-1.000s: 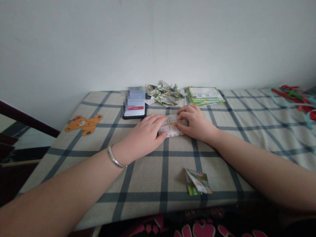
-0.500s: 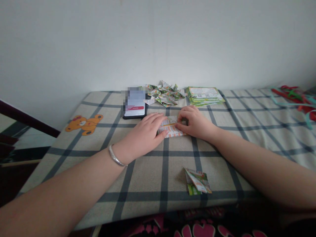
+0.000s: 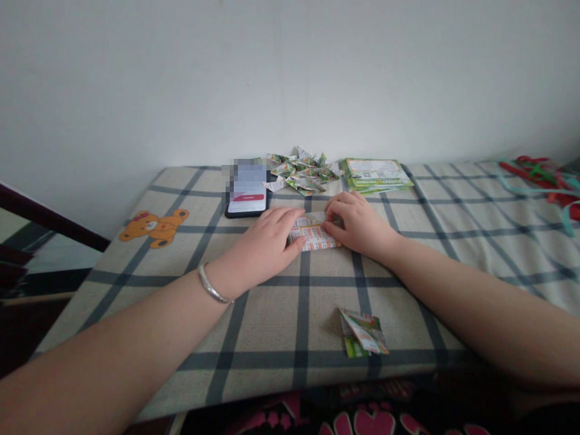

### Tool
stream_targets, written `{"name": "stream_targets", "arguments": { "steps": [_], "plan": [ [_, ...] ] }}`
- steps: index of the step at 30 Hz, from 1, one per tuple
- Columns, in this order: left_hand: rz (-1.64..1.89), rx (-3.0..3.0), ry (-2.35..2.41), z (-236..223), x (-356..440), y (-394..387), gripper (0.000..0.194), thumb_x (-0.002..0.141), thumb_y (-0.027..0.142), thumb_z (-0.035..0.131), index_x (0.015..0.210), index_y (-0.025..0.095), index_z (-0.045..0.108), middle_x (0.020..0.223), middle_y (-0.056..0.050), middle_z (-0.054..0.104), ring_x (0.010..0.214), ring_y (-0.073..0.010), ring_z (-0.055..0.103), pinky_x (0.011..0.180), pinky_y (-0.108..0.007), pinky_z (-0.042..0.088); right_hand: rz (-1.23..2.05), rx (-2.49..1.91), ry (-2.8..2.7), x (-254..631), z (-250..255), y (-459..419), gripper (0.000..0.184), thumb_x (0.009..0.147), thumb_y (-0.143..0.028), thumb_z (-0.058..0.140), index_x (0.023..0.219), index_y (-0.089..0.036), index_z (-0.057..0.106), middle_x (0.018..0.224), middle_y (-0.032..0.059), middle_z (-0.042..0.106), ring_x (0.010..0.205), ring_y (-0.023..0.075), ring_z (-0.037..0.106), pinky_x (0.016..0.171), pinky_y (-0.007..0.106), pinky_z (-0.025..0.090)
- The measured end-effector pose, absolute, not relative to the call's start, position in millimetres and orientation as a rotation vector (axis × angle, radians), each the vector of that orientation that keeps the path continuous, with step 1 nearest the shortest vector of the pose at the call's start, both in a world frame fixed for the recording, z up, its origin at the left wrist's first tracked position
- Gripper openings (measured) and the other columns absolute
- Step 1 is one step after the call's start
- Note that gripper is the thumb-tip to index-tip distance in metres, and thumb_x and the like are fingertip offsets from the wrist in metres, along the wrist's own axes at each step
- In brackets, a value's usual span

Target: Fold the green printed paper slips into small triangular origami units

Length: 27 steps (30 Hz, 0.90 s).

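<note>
A printed paper sheet (image 3: 315,234), white with orange and grey blocks and a fold across it, lies flat on the table between my hands. My left hand (image 3: 272,241) rests over its left end, thumb at the near edge and fingers toward the far edge, holding it down. At the right end, my right hand (image 3: 356,222) has curled fingers and its thumb pressed on the paper; the fingertips are partly hidden. Nearer to me sits a small folded paper piece (image 3: 365,332), green and white. Several folded paper pieces (image 3: 306,172) are heaped beyond my hands.
A phone (image 3: 247,196) with a lit screen lies left of the heap. To the right is a stack of green leaflets (image 3: 376,175). Red and teal ribbons (image 3: 539,175) lie at the far right. The checked tablecloth (image 3: 263,320) bears a bear picture (image 3: 154,228). Behind rises a wall (image 3: 290,78).
Both hands stay almost in place on the paper sheet. The view has shifted very slightly; the other things lie as before.
</note>
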<state>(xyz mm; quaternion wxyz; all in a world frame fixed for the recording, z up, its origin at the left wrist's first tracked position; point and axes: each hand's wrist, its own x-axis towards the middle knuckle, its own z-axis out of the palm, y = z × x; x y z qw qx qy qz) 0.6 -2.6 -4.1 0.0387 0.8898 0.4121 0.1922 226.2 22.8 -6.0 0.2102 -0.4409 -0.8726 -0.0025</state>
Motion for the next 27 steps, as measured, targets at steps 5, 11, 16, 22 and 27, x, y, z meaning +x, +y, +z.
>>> {"name": "stream_targets", "arguments": {
  "steps": [5, 11, 16, 22, 27],
  "plan": [
    [0.587, 2.753, 1.253, -2.8, 2.9, -7.0, 0.041, 0.093, 0.023, 0.050, 0.131, 0.009, 0.049, 0.132, -0.014, 0.056, 0.127, -0.0250, 0.048, 0.113, -0.043, 0.038, 0.021, -1.212, -2.426, 226.7, -7.4, 25.7, 0.011, 0.086, -0.030, 0.062, 0.083, -0.019, 0.062, 0.096, 0.0095, 0.063, 0.095, 0.0251, 0.055, 0.092, 0.040, 0.040],
    [0.632, 2.742, 1.200, -2.8, 2.3, -7.3, 0.040, 0.093, 0.024, 0.051, 0.131, 0.012, 0.050, 0.129, -0.013, 0.056, 0.125, -0.0240, 0.050, 0.111, -0.043, 0.041, 0.103, -1.186, -2.438, 225.8, -5.3, 23.8, 0.013, 0.086, -0.030, 0.063, 0.079, -0.019, 0.062, 0.086, 0.0066, 0.064, 0.088, 0.0223, 0.055, 0.086, 0.036, 0.040],
    [0.629, 2.747, 1.205, -6.3, 1.0, -5.0, 0.044, 0.094, 0.028, 0.050, 0.134, 0.010, 0.049, 0.138, -0.014, 0.052, 0.133, -0.0243, 0.043, 0.116, -0.043, 0.034, 0.152, -1.103, -2.499, 227.3, -1.5, 20.3, 0.012, 0.086, -0.028, 0.064, 0.079, -0.018, 0.062, 0.081, 0.0044, 0.064, 0.084, 0.0201, 0.055, 0.083, 0.033, 0.040],
    [0.590, 2.814, 1.201, -5.8, 1.9, -7.0, 0.041, 0.095, 0.029, 0.051, 0.132, 0.011, 0.052, 0.131, -0.011, 0.057, 0.125, -0.0239, 0.048, 0.112, -0.042, 0.039, 0.143, -1.124, -2.498, 228.3, 0.9, 16.9, 0.011, 0.085, -0.027, 0.065, 0.079, -0.018, 0.062, 0.080, 0.0046, 0.063, 0.085, 0.0211, 0.055, 0.080, 0.032, 0.040],
    [0.605, 2.810, 1.353, -2.5, 4.0, -6.5, 0.037, 0.093, 0.026, 0.052, 0.126, 0.010, 0.058, 0.118, -0.011, 0.062, 0.113, -0.0263, 0.053, 0.105, -0.044, 0.042, 0.012, -1.221, -2.465, 225.8, -0.3, 14.9, 0.011, 0.086, -0.027, 0.065, 0.082, -0.017, 0.063, 0.088, 0.0072, 0.064, 0.088, 0.0237, 0.056, 0.084, 0.035, 0.042]
  ]
}}
